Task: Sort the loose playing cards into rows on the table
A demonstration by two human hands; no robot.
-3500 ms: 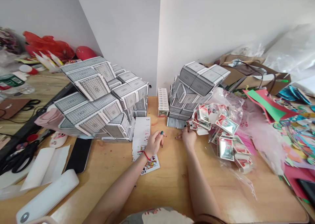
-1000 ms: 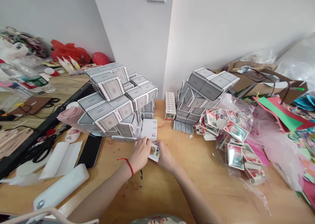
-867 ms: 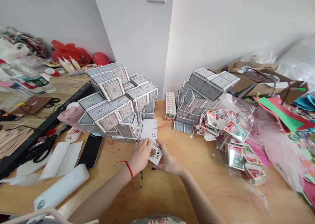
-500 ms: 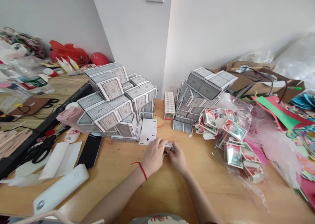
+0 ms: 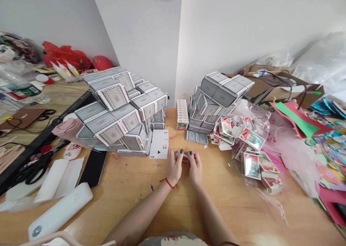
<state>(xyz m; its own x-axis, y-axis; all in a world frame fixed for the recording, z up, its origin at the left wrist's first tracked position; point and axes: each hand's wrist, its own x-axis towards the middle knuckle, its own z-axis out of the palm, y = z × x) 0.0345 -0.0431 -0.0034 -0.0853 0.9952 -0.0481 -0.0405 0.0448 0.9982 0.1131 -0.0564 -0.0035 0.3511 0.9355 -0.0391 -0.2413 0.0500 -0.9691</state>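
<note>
My left hand [image 5: 175, 165] and my right hand [image 5: 195, 166] meet over the middle of the table, thumbs on top. Between them they grip playing cards [image 5: 185, 156], mostly covered by the fingers, so how many cannot be told. Just left of my hands, face-up playing cards [image 5: 159, 145] lie overlapped, an ace of clubs uppermost. They sit against a tall stacked structure [image 5: 119, 112] of grey-backed folded cards. Further right stands a second folded-card structure [image 5: 216, 98]. A row of card boxes [image 5: 182, 112] is lined up between the two structures.
Opened card boxes [image 5: 251, 163] are heaped on clear plastic wrap at the right. Paper bags [image 5: 281, 84] and coloured paper [image 5: 300, 120] lie behind them. On the left are a black phone [image 5: 93, 166], scissors [image 5: 36, 166], a tissue roll [image 5: 51, 179] and a white device [image 5: 61, 210].
My left hand has turned so its thumb now lies on top, and both hands grip the cards symmetrically. The view has shifted slightly right.
</note>
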